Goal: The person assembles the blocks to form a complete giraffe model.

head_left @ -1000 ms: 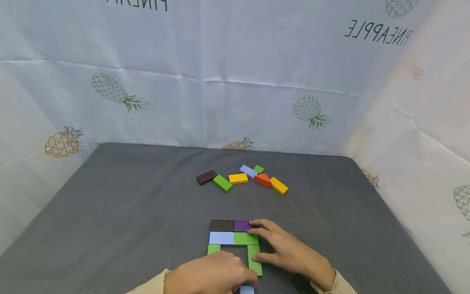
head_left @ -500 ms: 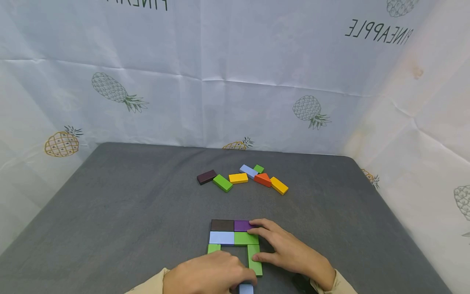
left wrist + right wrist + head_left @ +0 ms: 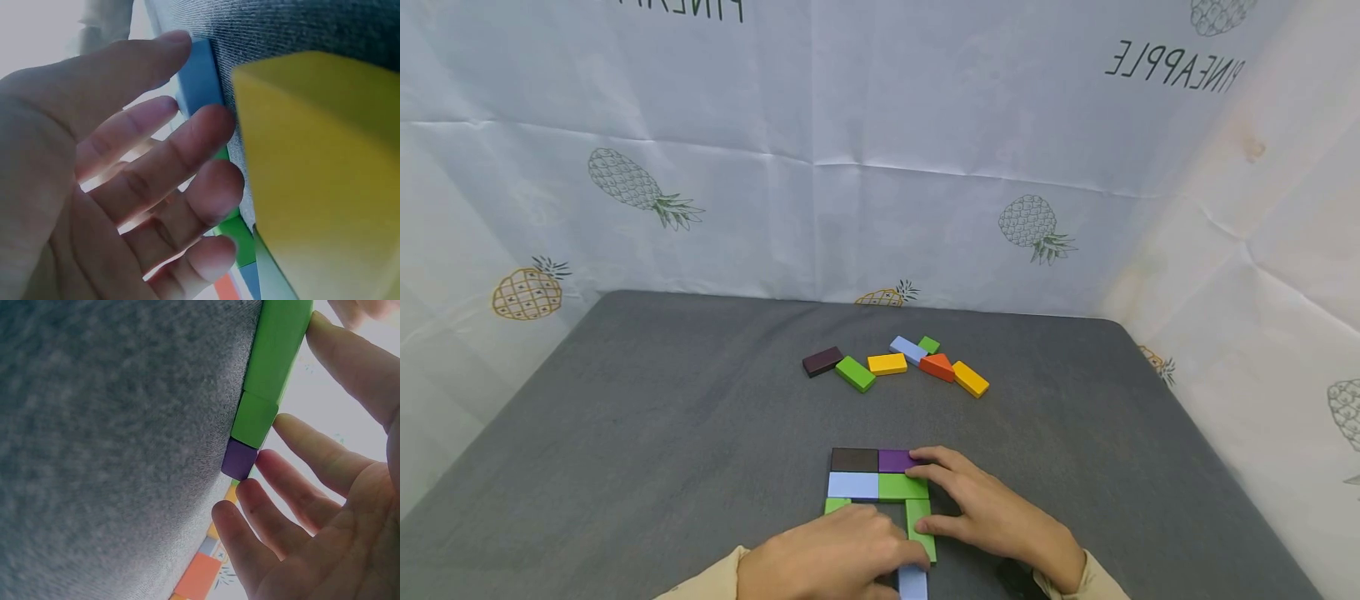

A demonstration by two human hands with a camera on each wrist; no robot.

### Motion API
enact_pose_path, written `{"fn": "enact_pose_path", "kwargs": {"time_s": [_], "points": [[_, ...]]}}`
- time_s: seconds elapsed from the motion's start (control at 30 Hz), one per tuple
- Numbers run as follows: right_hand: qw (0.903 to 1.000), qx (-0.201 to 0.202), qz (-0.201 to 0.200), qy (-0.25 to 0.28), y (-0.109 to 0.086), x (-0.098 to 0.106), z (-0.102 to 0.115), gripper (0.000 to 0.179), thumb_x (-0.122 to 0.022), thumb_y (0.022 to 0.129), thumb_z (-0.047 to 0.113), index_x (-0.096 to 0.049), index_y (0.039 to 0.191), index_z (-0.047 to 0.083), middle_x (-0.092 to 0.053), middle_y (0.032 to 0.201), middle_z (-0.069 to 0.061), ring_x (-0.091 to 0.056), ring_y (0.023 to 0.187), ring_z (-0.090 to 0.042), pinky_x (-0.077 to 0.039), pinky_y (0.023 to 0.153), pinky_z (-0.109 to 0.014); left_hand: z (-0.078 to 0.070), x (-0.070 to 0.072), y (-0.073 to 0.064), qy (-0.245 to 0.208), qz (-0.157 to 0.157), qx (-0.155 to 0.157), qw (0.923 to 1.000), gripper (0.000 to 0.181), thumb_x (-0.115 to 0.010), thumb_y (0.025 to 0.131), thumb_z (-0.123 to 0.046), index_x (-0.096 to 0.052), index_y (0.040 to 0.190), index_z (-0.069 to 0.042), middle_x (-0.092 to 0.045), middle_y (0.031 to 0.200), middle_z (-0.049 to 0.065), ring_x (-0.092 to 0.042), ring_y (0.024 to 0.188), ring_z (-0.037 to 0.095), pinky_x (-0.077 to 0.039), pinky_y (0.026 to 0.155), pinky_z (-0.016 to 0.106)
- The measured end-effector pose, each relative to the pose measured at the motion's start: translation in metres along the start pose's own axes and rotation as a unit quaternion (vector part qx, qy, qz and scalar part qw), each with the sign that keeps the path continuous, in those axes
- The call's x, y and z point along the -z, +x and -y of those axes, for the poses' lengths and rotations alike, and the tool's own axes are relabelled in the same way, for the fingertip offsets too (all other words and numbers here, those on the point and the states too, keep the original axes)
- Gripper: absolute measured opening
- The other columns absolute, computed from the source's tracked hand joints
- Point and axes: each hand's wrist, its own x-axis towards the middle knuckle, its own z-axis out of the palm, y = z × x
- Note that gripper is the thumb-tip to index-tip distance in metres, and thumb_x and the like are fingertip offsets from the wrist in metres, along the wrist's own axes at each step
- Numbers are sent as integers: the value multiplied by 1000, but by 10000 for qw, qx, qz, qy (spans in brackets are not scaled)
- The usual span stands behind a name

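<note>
My left hand (image 3: 831,554) pinches a light blue block (image 3: 913,583) between thumb and finger, at the near end of the right green block (image 3: 921,525). In the left wrist view, the thumb and fingertips lie along the blue block (image 3: 200,78). My right hand (image 3: 992,508) has its fingers spread and its fingertips rest on the purple block (image 3: 895,461), the green block (image 3: 901,486) behind and the right green block. The right wrist view shows these fingertips at the edges of the green (image 3: 275,350) and purple (image 3: 240,459) blocks. My left hand partly covers another green block (image 3: 837,505).
A black block (image 3: 854,460) and a light blue block (image 3: 853,485) lie flush at the figure's far left. Farther back lie dark, green, yellow (image 3: 887,364), light blue and orange (image 3: 937,367) blocks. A yellow block (image 3: 319,175) looms close in the left wrist view.
My left hand has slid the light blue block a little right and away from me, up to the right green block's near end. My right hand stays in place.
</note>
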Motion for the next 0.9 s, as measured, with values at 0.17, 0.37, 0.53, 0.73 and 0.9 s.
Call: {"fn": "enact_pose_path", "kwargs": {"time_s": [0.17, 0.37, 0.53, 0.73, 0.9], "points": [[10000, -38, 25, -17, 0, 1, 0, 60, -62, 91, 57, -56, 139, 21, -42, 150, 8, -46, 131, -14, -46, 104, -39, 1, 0, 2, -114, 65, 105, 9999, 20, -74, 89, -30, -69, 107, -22, -59, 78, -20, -42, 64, -10, -32, 58, 5], [10000, -8, 0, -9, 0, 1, 0, 60, -62, 91, 57, -56, 139, 21, -42, 150, 7, -46, 132, -14, -46, 104, -39, 0, -1, 4, 56, 43, 118, 9999, 20, -74, 89, -32, -68, 106, -23, -57, 75, -21, -41, 62, -10, -31, 56, 6], [10000, 35, -23, -17, 1, 0, -1, 60, -62, 91, 56, -56, 139, 21, -42, 150, 7, -46, 131, -14, -46, 104, -37, -2, -1, 5, 105, 71, 147, 9998, 17, -74, 89, -31, -69, 105, -24, -51, 72, -20, -39, 60, -8, -29, 53, 7], [10000, -9, 31, 8, 2, 1, -1, 60, -62, 91, 57, -55, 139, 22, -42, 150, 8, -46, 132, -14, -46, 104, -39, -2, -1, 7, 176, 92, 181, 9996, 19, -74, 89, -32, -70, 106, -24, -55, 74, -21, -40, 61, -9, -30, 55, 6], [10000, 0, 22, 15, 1, 0, -1, 59, -62, 91, 56, -55, 139, 21, -42, 150, 8, -46, 132, -14, -46, 104, -39, -3, -3, 9, 165, 77, 148, 9997, 20, -73, 90, -32, -70, 107, -23, -56, 73, -20, -39, 60, -10, -31, 55, 5]]}}
